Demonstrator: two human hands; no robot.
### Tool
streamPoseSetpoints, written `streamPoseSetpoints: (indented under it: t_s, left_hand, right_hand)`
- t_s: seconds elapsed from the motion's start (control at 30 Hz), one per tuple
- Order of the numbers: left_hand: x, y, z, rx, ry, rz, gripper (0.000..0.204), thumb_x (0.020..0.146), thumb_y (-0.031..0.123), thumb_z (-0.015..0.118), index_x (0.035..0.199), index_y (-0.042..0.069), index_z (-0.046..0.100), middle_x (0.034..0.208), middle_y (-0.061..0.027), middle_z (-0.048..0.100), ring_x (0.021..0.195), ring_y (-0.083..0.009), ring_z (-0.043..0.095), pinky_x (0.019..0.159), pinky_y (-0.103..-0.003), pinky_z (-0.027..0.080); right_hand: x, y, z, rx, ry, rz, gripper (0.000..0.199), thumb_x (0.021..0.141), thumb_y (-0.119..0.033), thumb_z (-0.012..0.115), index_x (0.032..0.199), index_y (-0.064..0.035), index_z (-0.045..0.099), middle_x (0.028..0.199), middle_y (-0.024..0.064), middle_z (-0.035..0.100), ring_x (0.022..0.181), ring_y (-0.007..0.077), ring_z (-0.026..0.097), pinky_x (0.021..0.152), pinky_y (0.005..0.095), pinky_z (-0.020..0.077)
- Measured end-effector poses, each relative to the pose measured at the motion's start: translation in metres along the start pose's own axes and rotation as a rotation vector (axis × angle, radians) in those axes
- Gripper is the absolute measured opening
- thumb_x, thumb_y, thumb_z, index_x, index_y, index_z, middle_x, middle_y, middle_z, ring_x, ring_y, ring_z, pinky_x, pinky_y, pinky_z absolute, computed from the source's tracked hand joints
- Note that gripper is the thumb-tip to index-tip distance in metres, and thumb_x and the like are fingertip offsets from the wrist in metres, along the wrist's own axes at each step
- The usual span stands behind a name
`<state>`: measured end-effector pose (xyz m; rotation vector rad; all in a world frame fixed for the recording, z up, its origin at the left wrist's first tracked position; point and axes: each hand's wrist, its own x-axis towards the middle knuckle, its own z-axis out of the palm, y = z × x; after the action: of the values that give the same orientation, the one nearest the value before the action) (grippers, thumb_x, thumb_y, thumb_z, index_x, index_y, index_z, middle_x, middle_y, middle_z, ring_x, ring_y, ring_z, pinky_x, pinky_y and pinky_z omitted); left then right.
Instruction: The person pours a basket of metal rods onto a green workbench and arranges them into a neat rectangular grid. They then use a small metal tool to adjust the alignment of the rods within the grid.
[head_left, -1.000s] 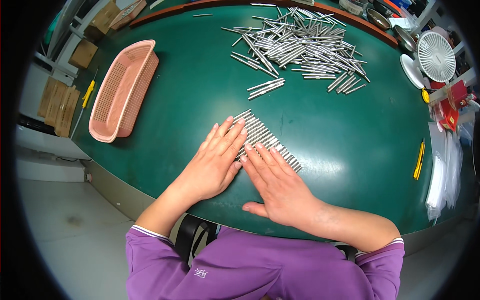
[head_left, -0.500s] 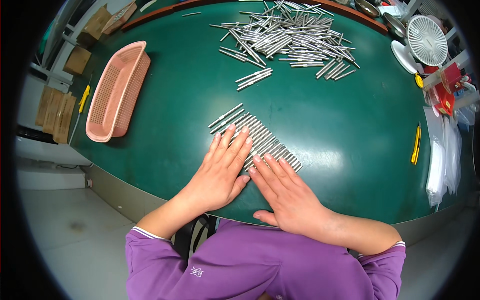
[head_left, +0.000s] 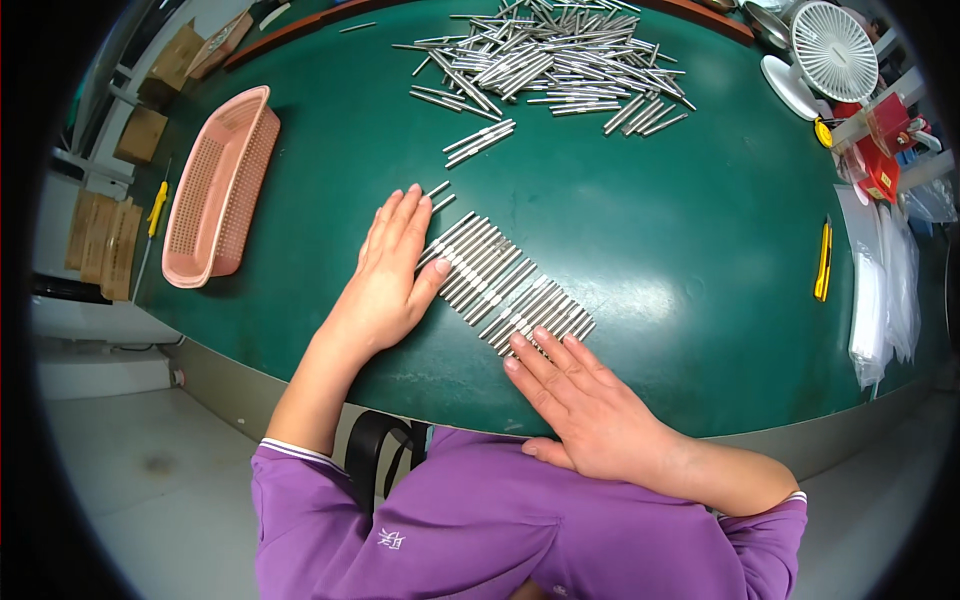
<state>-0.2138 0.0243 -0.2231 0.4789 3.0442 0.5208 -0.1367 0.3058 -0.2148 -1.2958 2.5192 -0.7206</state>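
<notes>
We work at a green table (head_left: 640, 230) whose near edge curves just in front of us, with grey floor below it. Nearest to us, our right hand (head_left: 590, 405) lies flat and open on the green, palm down, its fingertips touching the near end of a row of metal rods (head_left: 500, 280) laid side by side in a slanted band. Our left hand (head_left: 390, 275) is also flat and open, gripping nothing, its thumb and the side of the palm pressed against the row's left edge (two loose rods lie just past its fingertips). Further left, a pink plastic basket (head_left: 215, 190) sits near the table's edge. To the right, a yellow utility knife (head_left: 823, 260) lies well apart from the row. At the far side, a big loose heap of rods (head_left: 550, 55) is spread out, with a white fan (head_left: 830, 50) at the far right corner.
</notes>
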Motion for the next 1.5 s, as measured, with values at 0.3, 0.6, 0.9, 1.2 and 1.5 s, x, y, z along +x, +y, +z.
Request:
streamPoseSetpoints:
  t_s: [0.3, 0.6, 0.9, 1.2, 1.5]
  left_hand:
    - [-0.011, 0.013, 0.008, -0.043, 0.011, 0.067, 0.069, 0.094, 0.017, 0.062, 0.153, -0.002, 0.031, 0.162, -0.0203, 0.027, 0.151, -0.0401, 0.023, 0.122, -0.048, 0.022]
    - [-0.008, 0.012, 0.006, -0.103, 0.104, 0.09, 0.057, 0.092, 0.012, 0.064, 0.145, -0.001, 0.045, 0.152, -0.0194, 0.043, 0.142, -0.0392, 0.037, 0.117, -0.047, 0.031]
    - [0.02, -0.019, 0.003, -0.453, 0.244, 0.003, 0.041, 0.096, -0.001, 0.053, 0.136, 0.003, 0.057, 0.119, -0.0126, 0.066, 0.109, -0.0256, 0.062, 0.099, -0.035, 0.049]
    - [0.021, -0.035, 0.005, -0.344, 0.32, 0.03, 0.041, 0.096, -0.004, 0.05, 0.134, 0.006, 0.059, 0.111, -0.011, 0.069, 0.104, -0.0228, 0.064, 0.096, -0.034, 0.051]
    - [0.022, -0.054, 0.011, -0.568, 0.504, -0.204, 0.042, 0.097, -0.005, 0.044, 0.137, 0.002, 0.056, 0.11, -0.0099, 0.068, 0.1, -0.0176, 0.062, 0.094, -0.031, 0.05]
  right_hand:
    - [0.009, 0.002, 0.003, -0.05, 0.013, -0.011, 0.082, 0.092, -0.046, 0.062, 0.151, 0.004, 0.034, 0.16, 0.0216, 0.029, 0.151, 0.0357, 0.024, 0.123, 0.0467, 0.0197]
    - [0.034, 0.006, 0.009, -0.077, 0.074, -0.03, 0.082, 0.092, -0.046, 0.061, 0.15, 0.0051, 0.034, 0.159, 0.0232, 0.03, 0.15, 0.0368, 0.026, 0.123, 0.048, 0.021]
    - [0.074, 0.024, -0.006, -0.029, 0.152, -0.028, 0.065, 0.096, -0.028, 0.059, 0.15, -0.0005, 0.037, 0.159, 0.0207, 0.031, 0.15, 0.0363, 0.027, 0.123, 0.0504, 0.0191]
    - [0.138, 0.067, -0.006, -0.204, 0.176, -0.082, 0.055, 0.1, -0.027, 0.05, 0.15, -0.0052, 0.041, 0.16, 0.0142, 0.034, 0.15, 0.0352, 0.025, 0.124, 0.0517, 0.016]
    - [0.174, 0.073, -0.002, -0.261, 0.137, -0.037, 0.06, 0.101, -0.032, 0.047, 0.153, -0.0051, 0.036, 0.161, 0.0141, 0.032, 0.151, 0.035, 0.023, 0.124, 0.0514, 0.0127]
